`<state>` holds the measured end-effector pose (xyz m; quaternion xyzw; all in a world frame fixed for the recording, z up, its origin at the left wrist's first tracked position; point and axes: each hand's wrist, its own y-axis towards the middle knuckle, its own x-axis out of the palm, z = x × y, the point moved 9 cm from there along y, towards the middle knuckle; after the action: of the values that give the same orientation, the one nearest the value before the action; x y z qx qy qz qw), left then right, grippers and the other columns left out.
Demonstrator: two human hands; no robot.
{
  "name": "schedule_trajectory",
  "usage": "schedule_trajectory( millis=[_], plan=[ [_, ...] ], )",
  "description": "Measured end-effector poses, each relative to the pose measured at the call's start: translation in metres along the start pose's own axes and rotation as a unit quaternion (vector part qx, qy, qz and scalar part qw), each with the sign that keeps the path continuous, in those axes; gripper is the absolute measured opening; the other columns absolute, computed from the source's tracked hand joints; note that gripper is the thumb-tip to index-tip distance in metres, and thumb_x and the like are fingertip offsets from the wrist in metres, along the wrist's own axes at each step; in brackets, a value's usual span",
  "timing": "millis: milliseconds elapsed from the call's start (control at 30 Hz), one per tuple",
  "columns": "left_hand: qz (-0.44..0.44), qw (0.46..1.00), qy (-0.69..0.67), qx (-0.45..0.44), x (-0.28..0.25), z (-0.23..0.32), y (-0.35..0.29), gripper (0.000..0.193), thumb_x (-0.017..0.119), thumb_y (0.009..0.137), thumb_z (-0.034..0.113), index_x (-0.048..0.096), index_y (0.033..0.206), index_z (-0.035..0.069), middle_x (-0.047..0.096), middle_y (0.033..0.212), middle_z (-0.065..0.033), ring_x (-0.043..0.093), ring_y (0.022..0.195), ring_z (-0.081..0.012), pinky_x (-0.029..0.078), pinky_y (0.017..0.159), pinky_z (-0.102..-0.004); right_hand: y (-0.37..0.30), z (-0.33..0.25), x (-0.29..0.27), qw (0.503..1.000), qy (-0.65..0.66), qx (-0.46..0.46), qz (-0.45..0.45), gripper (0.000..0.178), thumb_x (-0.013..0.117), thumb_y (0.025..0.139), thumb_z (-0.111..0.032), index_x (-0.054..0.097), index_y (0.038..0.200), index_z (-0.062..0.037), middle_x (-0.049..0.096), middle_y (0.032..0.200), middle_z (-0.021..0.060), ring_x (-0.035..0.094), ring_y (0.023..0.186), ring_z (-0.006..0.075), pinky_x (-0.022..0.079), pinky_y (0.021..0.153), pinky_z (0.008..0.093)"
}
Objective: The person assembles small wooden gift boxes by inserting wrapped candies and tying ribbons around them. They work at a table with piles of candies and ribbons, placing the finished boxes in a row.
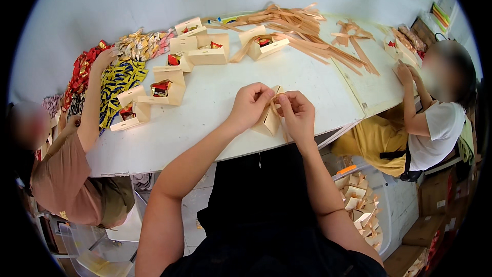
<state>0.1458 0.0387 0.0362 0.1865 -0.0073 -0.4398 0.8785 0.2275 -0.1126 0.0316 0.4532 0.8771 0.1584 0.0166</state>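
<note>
Atop the cream box [267, 123], left hand [250, 104] and right hand [298, 111] pinch, seemingly on its tan ribbon [285, 132]: tying, by the look; next calls for an even, snug pull!

Lighting's bright n pretty even imo, can't tell the src tho. White bench [200, 107] and wall [128, 0] look pale, shadows v soft. Cardboard boxes [434, 195] lower R are dim, black top [256, 236] shows little detail. Fisheye w/ black corners, bench edge bends. Both co-workers' faces [434, 74] blurred, middle's sharp-ish.
</note>
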Motion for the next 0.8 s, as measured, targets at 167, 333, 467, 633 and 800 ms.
schedule_trajectory(
  millis=[167,333,467,633,800],
  plan=[
    [0.077,0.990,-0.036,-0.110,-0.017,-0.022,0.009,0.020,0.058,0.113,0.015,0.067,0.102,0.001,0.070,0.089,-0.0039,0.064,0.079,-0.0090,0.054,0.075,-0.0269,-0.018,0.002,-0.007,0.994,-0.074,-0.078,0.000,0.017,0.068,0.106,-0.011,0.070,0.095,0.0026,0.067,0.077,0.0005,0.058,0.073,0.0050,0.048,0.067,0.0237],
    [-0.067,0.998,-0.017,-0.008,0.018,-0.026,0.004,0.023,0.056,0.114,0.018,0.065,0.102,0.002,0.068,0.089,-0.0021,0.059,0.076,-0.0087,0.051,0.070,-0.0271,-0.047,-0.008,-0.043,0.990,-0.077,-0.115,0.025,0.017,0.066,0.104,-0.007,0.067,0.090,0.0023,0.062,0.077,0.0005,0.055,0.073,0.0070,0.046,0.067,0.0259],
    [-0.053,0.997,0.040,0.031,0.015,-0.019,0.000,0.019,0.063,0.110,0.018,0.067,0.102,0.001,0.067,0.084,-0.0010,0.055,0.070,-0.0094,0.048,0.066,-0.0284,-0.096,-0.038,-0.142,0.984,-0.142,-0.102,0.023,0.018,0.069,0.091,0.001,0.061,0.076,-0.0016,0.057,0.074,0.0019,0.050,0.069,0.0103,0.040,0.061,0.0282],
    [-0.012,0.993,0.106,0.048,0.002,-0.016,-0.007,0.019,0.070,0.105,0.018,0.068,0.100,0.000,0.068,0.081,-0.0053,0.059,0.069,-0.0131,0.050,0.067,-0.0306,-0.170,-0.139,-0.252,0.956,-0.245,-0.132,-0.090,0.038,0.076,0.089,-0.025,0.050,0.067,-0.0073,0.047,0.062,0.0005,0.043,0.056,0.0134,0.030,0.054,0.0304],
    [-0.016,0.991,0.121,0.059,0.009,-0.016,-0.004,0.018,0.071,0.103,0.017,0.069,0.098,0.000,0.071,0.081,-0.0077,0.062,0.071,-0.0159,0.052,0.069,-0.0328,-0.206,-0.239,-0.250,0.940,-0.163,-0.265,-0.140,0.053,0.087,0.089,-0.052,0.057,0.064,-0.0147,0.049,0.054,-0.0064,0.043,0.047,0.0100,0.028,0.047,0.0267]
  ],
)
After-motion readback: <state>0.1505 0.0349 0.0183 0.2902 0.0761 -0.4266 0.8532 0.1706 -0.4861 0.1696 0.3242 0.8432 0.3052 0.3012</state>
